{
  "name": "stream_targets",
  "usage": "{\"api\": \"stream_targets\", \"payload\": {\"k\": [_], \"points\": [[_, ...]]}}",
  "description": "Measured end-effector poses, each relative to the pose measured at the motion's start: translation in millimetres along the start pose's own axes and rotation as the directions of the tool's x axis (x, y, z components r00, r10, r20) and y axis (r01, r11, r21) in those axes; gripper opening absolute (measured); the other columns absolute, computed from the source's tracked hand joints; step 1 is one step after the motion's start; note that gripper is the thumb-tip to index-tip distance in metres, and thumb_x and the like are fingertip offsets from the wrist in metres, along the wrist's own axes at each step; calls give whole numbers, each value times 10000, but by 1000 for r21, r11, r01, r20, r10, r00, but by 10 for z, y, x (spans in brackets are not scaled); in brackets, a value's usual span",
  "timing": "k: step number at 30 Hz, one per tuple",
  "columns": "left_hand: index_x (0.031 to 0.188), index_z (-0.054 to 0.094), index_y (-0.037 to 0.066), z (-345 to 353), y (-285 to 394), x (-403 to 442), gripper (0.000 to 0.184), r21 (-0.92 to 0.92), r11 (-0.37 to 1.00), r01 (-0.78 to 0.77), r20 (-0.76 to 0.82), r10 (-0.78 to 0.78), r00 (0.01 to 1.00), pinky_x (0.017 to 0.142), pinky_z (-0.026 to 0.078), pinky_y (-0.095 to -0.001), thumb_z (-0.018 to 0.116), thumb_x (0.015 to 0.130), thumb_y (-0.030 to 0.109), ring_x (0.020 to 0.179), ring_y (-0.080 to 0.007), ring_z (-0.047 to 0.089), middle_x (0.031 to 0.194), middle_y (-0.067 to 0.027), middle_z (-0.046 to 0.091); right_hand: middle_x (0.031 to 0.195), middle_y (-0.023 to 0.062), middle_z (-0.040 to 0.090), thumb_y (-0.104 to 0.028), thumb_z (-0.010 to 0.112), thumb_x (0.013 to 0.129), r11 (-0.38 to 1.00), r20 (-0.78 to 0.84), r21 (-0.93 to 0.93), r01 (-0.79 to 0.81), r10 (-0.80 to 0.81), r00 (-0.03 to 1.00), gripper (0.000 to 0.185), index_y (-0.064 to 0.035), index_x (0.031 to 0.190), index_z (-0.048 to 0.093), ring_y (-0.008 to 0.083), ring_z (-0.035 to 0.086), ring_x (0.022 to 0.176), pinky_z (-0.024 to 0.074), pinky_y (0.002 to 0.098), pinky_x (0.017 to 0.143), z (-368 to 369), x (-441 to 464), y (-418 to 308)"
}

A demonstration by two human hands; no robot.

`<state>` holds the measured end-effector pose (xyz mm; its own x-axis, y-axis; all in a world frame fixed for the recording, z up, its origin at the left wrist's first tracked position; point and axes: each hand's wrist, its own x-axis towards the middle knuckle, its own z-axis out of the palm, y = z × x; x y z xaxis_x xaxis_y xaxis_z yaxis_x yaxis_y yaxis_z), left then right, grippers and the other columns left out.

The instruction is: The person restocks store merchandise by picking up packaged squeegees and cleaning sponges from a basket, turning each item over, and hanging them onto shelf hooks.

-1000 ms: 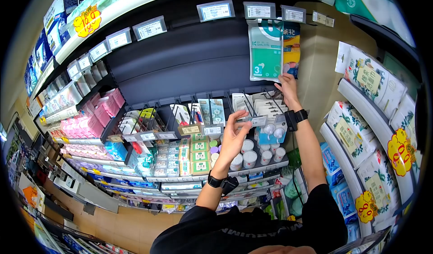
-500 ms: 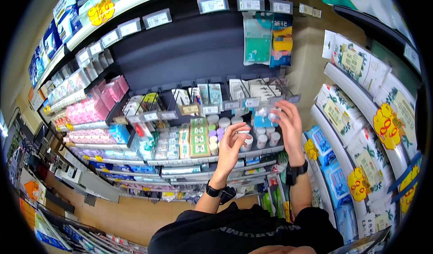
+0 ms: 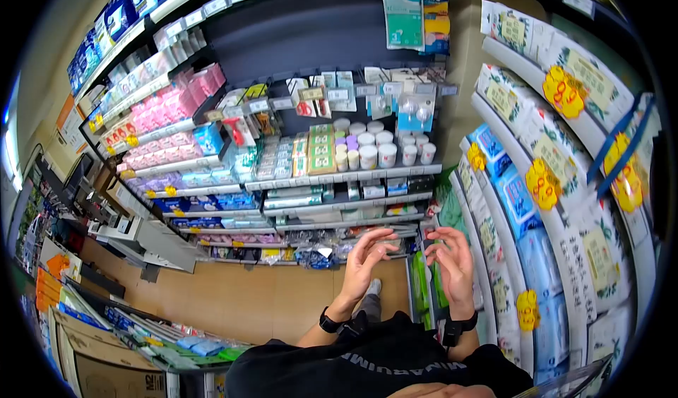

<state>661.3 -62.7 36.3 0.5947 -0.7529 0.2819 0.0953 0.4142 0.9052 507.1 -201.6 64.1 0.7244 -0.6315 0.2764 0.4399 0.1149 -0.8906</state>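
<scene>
My left hand [image 3: 367, 258] is held out low in front of my body, fingers curved and apart, with nothing in it. Beside it, my right hand [image 3: 453, 265] is also empty, its fingers bent and spread. A gap separates the two hands, and neither touches the shelves. Beyond them, white-lidded tubs [image 3: 368, 156] stand in rows on a shelf, next to green boxes [image 3: 322, 151]. Above the tubs a blue blister pack [image 3: 417, 111] with round clear items hangs from a hook.
Soft packs with yellow price tags [image 3: 544, 185] fill the shelves close on my right. Pink packs [image 3: 166, 104] line the left shelving. A green pouch [image 3: 403, 16] hangs high at the back. Tan floor [image 3: 268, 295] shows below, with a cardboard box [image 3: 106, 355] at lower left.
Both hands have come down and back from the tub shelf and the hanging blue pack. The view has tilted lower, showing more floor and a shoe.
</scene>
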Motion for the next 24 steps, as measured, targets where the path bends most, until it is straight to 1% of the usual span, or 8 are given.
{"api": "stream_targets", "payload": {"k": [4, 9, 13, 17, 21, 23, 24], "points": [[1332, 541, -16, 72, 85, -632, 388, 32, 997, 65, -27, -65, 998, 892, 481, -309, 519, 998, 182, 1085, -208, 642, 1297, -155, 615, 1233, 174, 573, -19, 538, 951, 995, 27, 65, -82, 81, 996, 398, 17, 1338, 456, 204, 632, 959, 496, 290, 788, 111, -629, -68], [1328, 543, -20, 171, 206, -1170, 395, 13, 997, 70, -23, -69, 997, 893, 483, -312, 525, 989, 181, 1089, -213, 643, 1293, -158, 616, 1227, 187, 572, -25, 547, 949, 993, 13, 36, -116, 116, 993, 413, 23, 1345, 443, 207, 635, 944, 499, 292, 784, 180, -1254, -167], [1324, 545, -18, 181, 313, -1429, 396, 2, 997, 74, 15, -74, 997, 891, 485, -315, 534, 987, 189, 1084, -211, 643, 1294, -154, 617, 1225, 194, 573, -21, 553, 943, 993, -12, 40, -109, 110, 994, 424, 32, 1348, 437, 208, 635, 940, 503, 295, 785, 276, -1579, -236], [1318, 548, -13, 147, 485, -1706, 394, -7, 997, 76, 51, -75, 996, 888, 489, -316, 553, 984, 195, 1088, -211, 643, 1293, -152, 617, 1224, 195, 573, -26, 556, 942, 994, 3, 32, -102, 102, 995, 428, 34, 1349, 435, 209, 635, 942, 506, 298, 786, 501, -1918, -318], [1315, 549, -12, 64, 652, -1980, 392, -24, 995, 98, 66, -96, 993, 887, 490, -315, 562, 981, 194, 1085, -210, 644, 1292, -151, 618, 1211, 189, 580, -29, 564, 938, 996, -38, 38, -82, 83, 996, 439, 35, 1352, 432, 205, 635, 944, 506, 297, 785, 753, -2194, -321], [1335, 534, 0, -26, 735, -2142, 373, -29, 994, 102, 93, -99, 991, 900, 476, -298, 568, 1008, 176, 1116, -182, 629, 1311, -119, 606, 1208, 186, 582, -26, 562, 935, 995, -37, 44, -86, 88, 995, 442, 36, 1352, 431, 202, 634, 943, 506, 297, 784, 879, -2337, -288], [1335, 534, 0, -79, 812, -2234, 373, -30, 993, 110, 96, -107, 990, 900, 476, -298, 568, 1008, 176, 1116, -182, 629, 1311, -119, 606, 1204, 183, 583, -22, 561, 932, 995, -33, 54, -87, 88, 996, 444, 37, 1353, 430, 198, 633, 942, 505, 296, 784, 952, -2423, -269]]}}
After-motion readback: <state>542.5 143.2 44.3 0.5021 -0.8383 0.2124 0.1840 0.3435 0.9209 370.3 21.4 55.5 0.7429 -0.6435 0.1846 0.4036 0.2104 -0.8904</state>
